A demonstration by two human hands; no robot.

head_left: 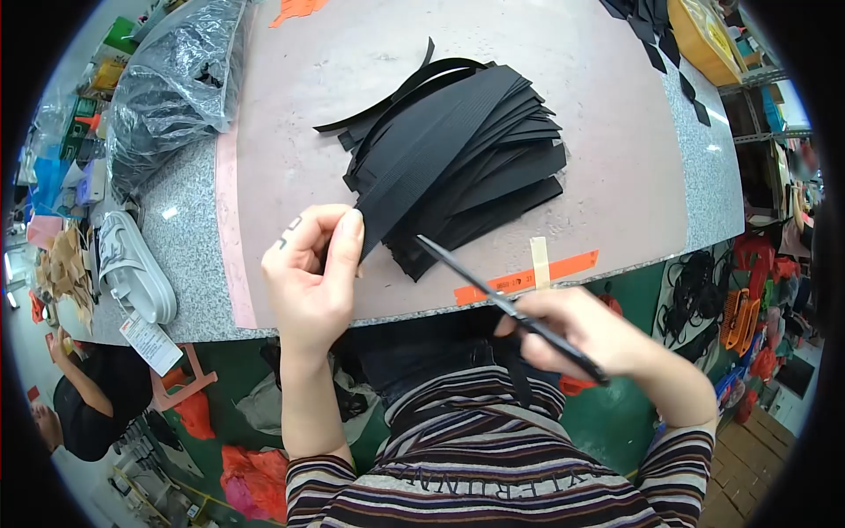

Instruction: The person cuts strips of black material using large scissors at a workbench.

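At the table's near edge (211, 326), my left hand (308, 273) stands upright on its forearm, thumb and fingers pinched together on the end of 1 black strap (414, 176), which runs toward 1 o'clock over the strap pile (502, 185). My right hand (585, 334), at 4 o'clock from the left and off the table, curls tight round a slim black piece (466, 273), strap or tool I cannot tell. Its tip points to 10 o'clock, just short of the pile. Orange tape (563, 264) marks the edge. Bare mat (616, 158) lies at 3 o'clock of the pile, and a plastic bag (172, 79) at 10 o'clock.
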